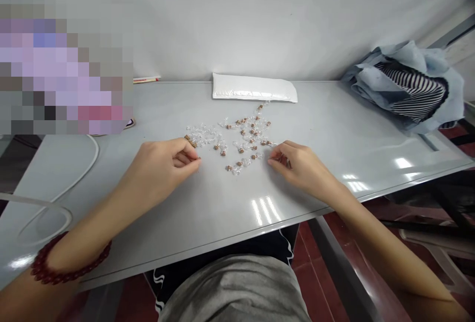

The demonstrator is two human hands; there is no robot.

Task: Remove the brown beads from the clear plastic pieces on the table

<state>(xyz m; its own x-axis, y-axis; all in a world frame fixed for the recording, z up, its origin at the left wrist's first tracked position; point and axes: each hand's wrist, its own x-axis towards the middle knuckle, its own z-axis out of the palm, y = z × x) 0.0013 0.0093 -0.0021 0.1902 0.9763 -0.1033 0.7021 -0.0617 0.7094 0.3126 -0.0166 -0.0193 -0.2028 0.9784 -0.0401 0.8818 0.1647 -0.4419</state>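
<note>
Many tiny clear glass bottles with cork stoppers (243, 132) lie scattered over the middle of the grey table. To their left is a heap of clear bottles that look uncorked (203, 134), with a few loose corks (190, 140) at its near edge. My left hand (168, 163) is closed in a pinch just in front of that heap; a small dark bit shows at the fingertips, too small to name. On the right side of the corked bottles, my right hand (297, 166) also pinches thumb against fingers. What it holds, if anything, is hidden.
A white padded envelope (254, 88) lies against the wall behind the bottles. At the right end sits a light blue cloth bag with striped lining (408, 84). A white cable (83, 168) loops over the left end, near a blurred-out area. The table's front edge (222, 243) runs before my lap.
</note>
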